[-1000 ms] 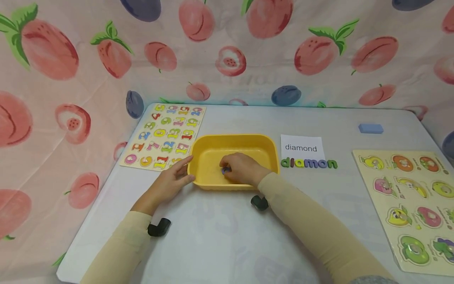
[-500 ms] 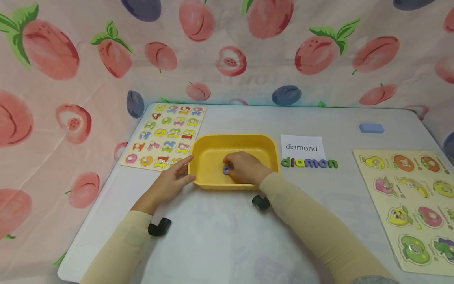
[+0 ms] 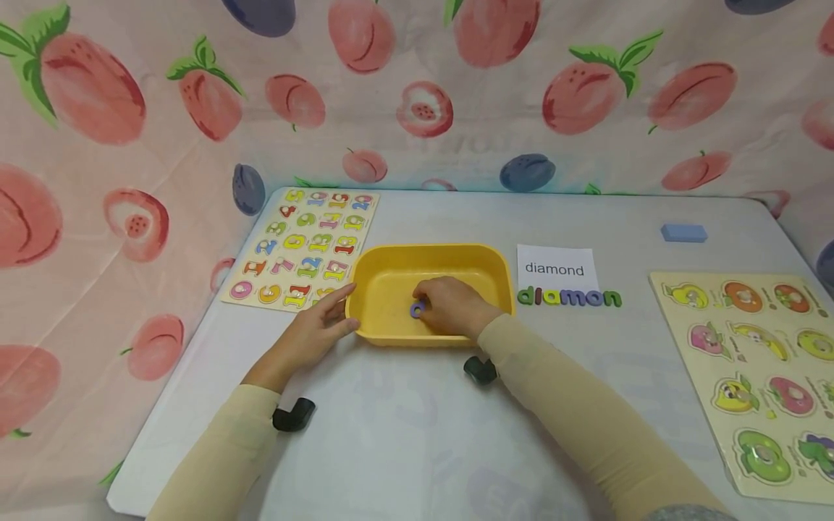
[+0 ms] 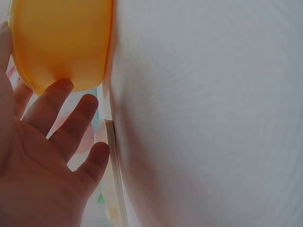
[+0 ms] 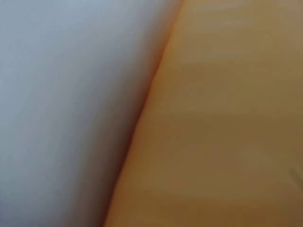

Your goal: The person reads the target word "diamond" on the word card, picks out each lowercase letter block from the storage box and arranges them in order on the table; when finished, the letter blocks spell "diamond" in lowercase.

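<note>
In the head view my left hand rests against the left end of the yellow plastic tray. Its fingers are spread in the left wrist view, some touching the tray wall. My right hand reaches inside the tray and pinches a small purple letter with a round hole; the fingers hide the rest of its shape. The right wrist view holds only the tray's outer wall, close and blurred. Right of the tray, colourful letters spell "diamon" below a white card printed "diamond".
A number puzzle board lies behind the left hand, partly behind the tray. At the right is a fruit puzzle board. A blue block sits at the table's back right. A peach-print cloth hangs behind the table.
My right hand has shifted slightly right within the tray, and more of the purple letter now shows at its fingertips. The left hand has stayed at the tray's end.
</note>
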`<state>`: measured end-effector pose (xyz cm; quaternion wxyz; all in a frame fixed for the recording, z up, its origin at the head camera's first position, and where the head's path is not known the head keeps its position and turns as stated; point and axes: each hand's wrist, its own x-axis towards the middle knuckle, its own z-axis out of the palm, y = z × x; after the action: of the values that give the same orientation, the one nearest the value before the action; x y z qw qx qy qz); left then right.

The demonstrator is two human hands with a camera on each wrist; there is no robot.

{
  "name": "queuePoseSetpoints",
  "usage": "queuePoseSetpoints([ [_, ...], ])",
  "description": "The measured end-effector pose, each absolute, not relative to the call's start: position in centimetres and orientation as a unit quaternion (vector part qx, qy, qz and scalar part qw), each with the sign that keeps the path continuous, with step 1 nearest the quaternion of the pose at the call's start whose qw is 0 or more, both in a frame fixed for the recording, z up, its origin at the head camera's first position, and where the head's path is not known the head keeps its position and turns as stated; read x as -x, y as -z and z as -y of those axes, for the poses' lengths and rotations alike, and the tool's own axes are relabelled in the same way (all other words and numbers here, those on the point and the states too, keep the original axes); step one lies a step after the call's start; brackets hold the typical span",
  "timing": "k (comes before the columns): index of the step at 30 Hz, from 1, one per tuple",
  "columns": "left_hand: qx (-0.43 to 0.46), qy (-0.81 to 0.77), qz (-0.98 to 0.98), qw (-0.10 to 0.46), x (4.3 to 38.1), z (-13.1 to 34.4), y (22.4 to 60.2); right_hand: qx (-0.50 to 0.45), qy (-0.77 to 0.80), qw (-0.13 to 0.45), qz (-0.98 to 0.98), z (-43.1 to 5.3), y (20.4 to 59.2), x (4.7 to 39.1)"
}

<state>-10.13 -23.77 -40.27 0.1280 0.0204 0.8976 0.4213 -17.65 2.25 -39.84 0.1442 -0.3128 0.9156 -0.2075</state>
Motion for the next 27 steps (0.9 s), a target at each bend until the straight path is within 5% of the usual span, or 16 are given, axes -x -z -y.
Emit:
queuePoseSetpoints([
  [27, -0.017, -0.408, -0.904, 0.130, 10.0, 23.8, 40.1, 0.284, 0.243, 0.082, -0.924, -7.7, 34.9, 18.0],
])
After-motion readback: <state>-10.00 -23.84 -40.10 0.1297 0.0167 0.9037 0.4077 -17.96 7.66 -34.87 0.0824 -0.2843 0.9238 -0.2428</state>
